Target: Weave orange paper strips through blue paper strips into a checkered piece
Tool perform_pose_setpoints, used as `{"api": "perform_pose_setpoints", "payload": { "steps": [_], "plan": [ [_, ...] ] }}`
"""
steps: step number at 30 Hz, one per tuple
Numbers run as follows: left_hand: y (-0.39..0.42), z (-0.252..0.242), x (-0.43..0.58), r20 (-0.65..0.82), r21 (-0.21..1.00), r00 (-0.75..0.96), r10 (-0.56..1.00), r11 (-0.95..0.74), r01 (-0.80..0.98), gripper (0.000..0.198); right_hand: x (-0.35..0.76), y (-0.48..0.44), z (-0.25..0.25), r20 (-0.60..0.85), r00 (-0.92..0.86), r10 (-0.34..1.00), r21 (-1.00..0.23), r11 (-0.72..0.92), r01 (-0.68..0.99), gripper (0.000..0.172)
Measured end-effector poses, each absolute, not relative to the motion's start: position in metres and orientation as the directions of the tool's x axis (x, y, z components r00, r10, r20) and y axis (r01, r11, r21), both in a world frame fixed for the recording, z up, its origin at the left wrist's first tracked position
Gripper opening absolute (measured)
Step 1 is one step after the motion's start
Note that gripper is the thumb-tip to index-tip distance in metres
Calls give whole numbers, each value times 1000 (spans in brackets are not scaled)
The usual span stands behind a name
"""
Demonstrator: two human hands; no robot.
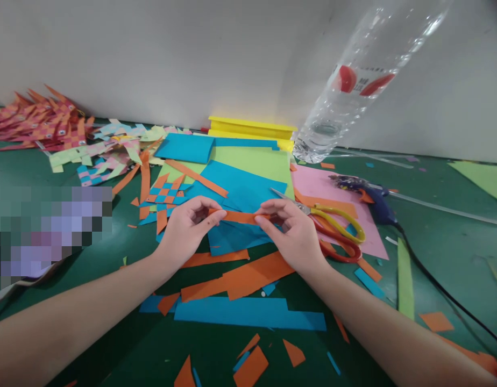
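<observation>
1. Left hand [192,220] and right hand [292,226]: thumb and fingers of each are pinched together on one end of the orange strip [240,216], which lies level between them.
2. Just beyond the strip, at 12 o'clock, blue paper [244,180] overlaps on the surface [135,344]; at 6 o'clock lies a long blue piece [232,313].
3. At 3 o'clock from the strip, scissors [337,220] lie just beside the right hand — contact cannot be told — with a glue gun [377,201] farther out.
4. Between 9 and 10 o'clock sits blue-and-orange weaving [165,192]; at 10, well apart, a red-and-orange woven pile [42,126]. A bottle [353,97] stands between 1 and 2.
5. Risks, as I judge them: uneven pulling could crease or tear the strip; a careless sweep of the right hand could meet the scissors' point.
6. Count: two hands, one held strip, one pair of scissors, one glue gun, one bottle; the pile's pieces overlap too much to number.
</observation>
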State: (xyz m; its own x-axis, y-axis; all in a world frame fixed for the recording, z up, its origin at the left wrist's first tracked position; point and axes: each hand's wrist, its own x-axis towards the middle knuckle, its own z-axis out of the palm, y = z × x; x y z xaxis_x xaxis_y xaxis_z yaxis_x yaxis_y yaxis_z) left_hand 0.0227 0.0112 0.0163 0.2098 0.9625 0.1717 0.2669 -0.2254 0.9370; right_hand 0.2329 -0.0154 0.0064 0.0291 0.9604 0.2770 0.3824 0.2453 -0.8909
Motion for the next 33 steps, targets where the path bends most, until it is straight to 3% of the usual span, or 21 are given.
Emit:
{"api": "perform_pose_setpoints", "payload": {
  "steps": [8,14,26,33],
  "plan": [
    [11,16,22,136,947,206,969,-188,260,19,233,-15,10,124,-29,992,-934,127,334,30],
    [11,14,21,122,943,202,972,-177,283,21,231,-17,14,0,-90,996,-955,27,295,23],
    [11,13,22,86,961,324,942,-164,223,23,232,-16,16,0,-173,985,-942,59,331,21],
    [10,13,22,37,971,244,969,-92,219,20,232,-14,14,8,-161,987,-972,46,233,22]
  ]
}}
